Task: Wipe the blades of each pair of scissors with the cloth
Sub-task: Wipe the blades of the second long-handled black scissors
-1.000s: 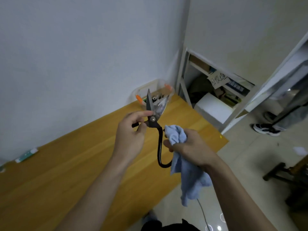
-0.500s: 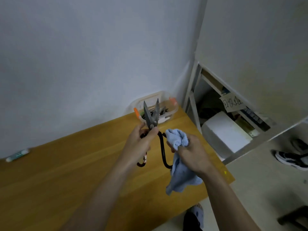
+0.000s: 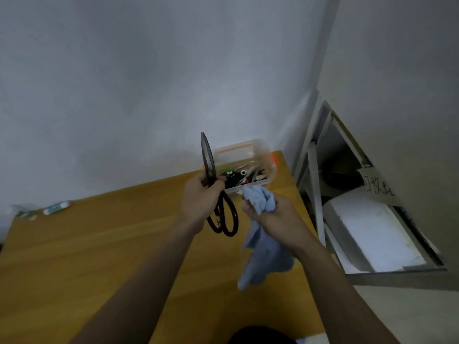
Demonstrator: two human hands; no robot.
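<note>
Dark metal scissors [image 3: 208,157], soft blue cloth [image 3: 263,254], glossy wooden table [image 3: 99,244], translucent plastic box [image 3: 248,150].

Counter [image 3: 104,249]: runs from the left edge to the right, its back edge against the wall.
Box [image 3: 260,150]: on the counter's far right corner, by the wall — more scissors lie in it.
Left hand [image 3: 201,197]: above the counter, in front of the box, left of the right hand.
Scissors [image 3: 211,180]: in the left hand, blades pointing up, loops hanging below the hand.
Right hand [image 3: 273,214]: just right of the scissors, apart from them.
Cloth [image 3: 260,244]: in the right hand — bunched above it, hanging below it.
Shelf [image 3: 315,194]: right of the counter, beyond its end.
Tubes [image 3: 57,207]: on the counter's far left, near the wall.
</note>
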